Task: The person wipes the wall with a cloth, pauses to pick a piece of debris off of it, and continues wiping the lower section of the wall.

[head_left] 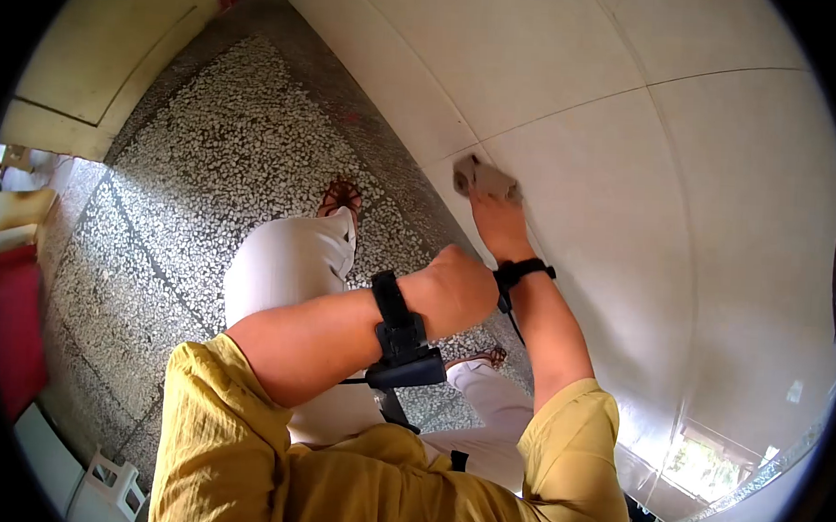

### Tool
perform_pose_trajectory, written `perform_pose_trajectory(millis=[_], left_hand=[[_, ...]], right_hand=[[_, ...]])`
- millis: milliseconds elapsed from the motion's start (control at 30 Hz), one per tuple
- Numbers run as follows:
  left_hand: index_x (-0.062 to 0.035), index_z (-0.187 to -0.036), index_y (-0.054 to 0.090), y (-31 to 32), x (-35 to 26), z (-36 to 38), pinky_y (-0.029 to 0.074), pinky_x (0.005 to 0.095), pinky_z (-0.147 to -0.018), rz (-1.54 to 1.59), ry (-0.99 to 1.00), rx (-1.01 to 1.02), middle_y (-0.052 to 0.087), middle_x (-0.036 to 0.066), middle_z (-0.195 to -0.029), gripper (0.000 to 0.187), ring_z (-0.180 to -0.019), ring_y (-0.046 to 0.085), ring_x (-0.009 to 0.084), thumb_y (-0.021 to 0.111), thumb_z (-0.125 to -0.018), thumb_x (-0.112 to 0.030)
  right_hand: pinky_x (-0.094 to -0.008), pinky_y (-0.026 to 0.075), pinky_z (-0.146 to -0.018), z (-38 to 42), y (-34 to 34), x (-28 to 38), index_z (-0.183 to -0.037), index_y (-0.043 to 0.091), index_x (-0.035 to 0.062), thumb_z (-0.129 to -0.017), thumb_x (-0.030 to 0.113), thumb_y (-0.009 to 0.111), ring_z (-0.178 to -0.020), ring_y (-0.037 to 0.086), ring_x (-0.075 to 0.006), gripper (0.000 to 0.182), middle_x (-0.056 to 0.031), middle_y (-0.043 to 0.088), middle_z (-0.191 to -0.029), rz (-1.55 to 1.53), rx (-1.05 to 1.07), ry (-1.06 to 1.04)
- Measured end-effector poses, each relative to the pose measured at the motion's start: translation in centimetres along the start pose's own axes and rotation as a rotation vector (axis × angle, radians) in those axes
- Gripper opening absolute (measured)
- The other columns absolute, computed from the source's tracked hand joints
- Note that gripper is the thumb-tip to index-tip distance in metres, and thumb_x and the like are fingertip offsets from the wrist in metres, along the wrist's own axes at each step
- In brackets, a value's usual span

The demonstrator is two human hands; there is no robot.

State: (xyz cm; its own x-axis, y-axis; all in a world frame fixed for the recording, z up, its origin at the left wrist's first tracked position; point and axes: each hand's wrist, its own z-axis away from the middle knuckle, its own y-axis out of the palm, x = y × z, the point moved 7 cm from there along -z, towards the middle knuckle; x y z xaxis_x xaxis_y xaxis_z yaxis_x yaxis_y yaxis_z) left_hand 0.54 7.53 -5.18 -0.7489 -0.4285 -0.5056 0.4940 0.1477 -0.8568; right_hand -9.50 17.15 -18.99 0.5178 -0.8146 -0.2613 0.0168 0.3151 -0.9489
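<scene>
My right hand (497,220) reaches down and presses a crumpled grey-white cloth (480,177) against the white tiled wall (628,158), low, just above the floor line. Its fingers are closed over the cloth. My left hand (454,289) is held in front of my body near the right wrist; it looks curled into a loose fist and I see nothing in it. Both wrists carry black straps. A small black device hangs from the left one.
The speckled terrazzo floor (227,150) runs along the wall. My legs in white trousers and a sandalled foot (340,197) stand close to the wall. A red object (9,327) and white plastic pieces (110,481) lie at the left. A cream door (101,51) is at the top left.
</scene>
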Motion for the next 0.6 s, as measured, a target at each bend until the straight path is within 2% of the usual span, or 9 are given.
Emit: perform_pose_trajectory(millis=[133,233,300,400,467,533,600], left_hand=[[-0.0027,-0.075,0.069,1.9,0.8,-0.6,0.054,0.0402,-0.061,0.009,-0.024,0.015,0.069,0.014,-0.076,0.012,-0.076,0.069,0.0313,0.059,-0.074,-0.009],[-0.0024,-0.078,0.069,1.6,0.3,-0.2,0.053,0.0420,-0.062,0.021,-0.006,-0.023,0.069,0.015,-0.077,0.013,-0.076,0.068,0.0333,0.058,-0.074,-0.008],[-0.0025,-0.079,0.068,1.4,-0.1,0.0,0.053,0.0435,-0.064,0.020,0.005,-0.022,0.069,0.015,-0.078,0.013,-0.077,0.068,0.0339,0.058,-0.075,-0.008],[-0.0029,-0.081,0.068,1.5,-0.8,-0.3,0.052,0.0449,-0.069,0.010,0.020,0.031,0.069,0.015,-0.082,0.013,-0.080,0.068,0.0340,0.057,-0.075,-0.008],[-0.0030,-0.082,0.068,1.9,-0.9,-0.6,0.051,0.0453,-0.071,0.015,0.040,0.054,0.069,0.015,-0.083,0.013,-0.082,0.067,0.0339,0.057,-0.075,-0.008],[-0.0032,-0.082,0.067,1.8,-1.1,-0.5,0.051,0.0440,-0.073,0.025,0.044,0.040,0.068,0.014,-0.083,0.013,-0.084,0.067,0.0330,0.057,-0.076,-0.008],[-0.0032,-0.083,0.067,1.3,-1.4,-0.1,0.051,0.0440,-0.073,0.034,0.045,0.100,0.068,0.014,-0.082,0.013,-0.083,0.067,0.0330,0.057,-0.076,-0.009]], right_hand=[[-0.0391,0.049,-0.082,6.0,2.9,-1.2,-0.111,0.061,0.0097,-0.080,0.014,0.057,-0.098,0.060,-0.0250,0.031,-0.0035,0.067,-0.098,-0.097,0.049,0.102],[-0.0386,0.048,-0.088,11.1,1.6,-2.1,-0.103,0.064,0.0096,-0.079,0.011,0.056,-0.107,0.057,-0.0254,0.025,-0.0046,0.066,-0.103,-0.208,-0.078,0.116],[-0.0391,0.046,-0.091,15.4,5.0,-4.4,-0.103,0.066,0.0094,-0.072,0.004,0.059,-0.108,0.056,-0.0273,0.032,-0.0044,0.065,-0.107,-0.247,0.044,0.266],[-0.0405,0.046,-0.092,18.7,-1.3,-6.3,-0.101,0.067,0.0080,-0.067,-0.002,0.059,-0.107,0.055,-0.0290,0.036,-0.0054,0.064,-0.110,-0.340,0.017,0.331],[-0.0413,0.046,-0.091,19.2,-8.3,-6.6,-0.096,0.068,0.0059,-0.067,-0.005,0.057,-0.105,0.055,-0.0298,0.033,-0.0061,0.063,-0.110,-0.280,-0.190,0.301],[-0.0418,0.045,-0.092,19.5,-15.0,-7.2,-0.100,0.067,0.0059,-0.068,-0.002,0.055,-0.105,0.055,-0.0304,0.035,-0.0071,0.063,-0.111,-0.136,-0.424,0.270],[-0.0420,0.045,-0.092,18.7,-21.9,-7.4,-0.102,0.067,0.0063,-0.081,0.001,0.053,-0.102,0.057,-0.0313,0.026,-0.0063,0.064,-0.113,0.004,-0.636,0.213]])
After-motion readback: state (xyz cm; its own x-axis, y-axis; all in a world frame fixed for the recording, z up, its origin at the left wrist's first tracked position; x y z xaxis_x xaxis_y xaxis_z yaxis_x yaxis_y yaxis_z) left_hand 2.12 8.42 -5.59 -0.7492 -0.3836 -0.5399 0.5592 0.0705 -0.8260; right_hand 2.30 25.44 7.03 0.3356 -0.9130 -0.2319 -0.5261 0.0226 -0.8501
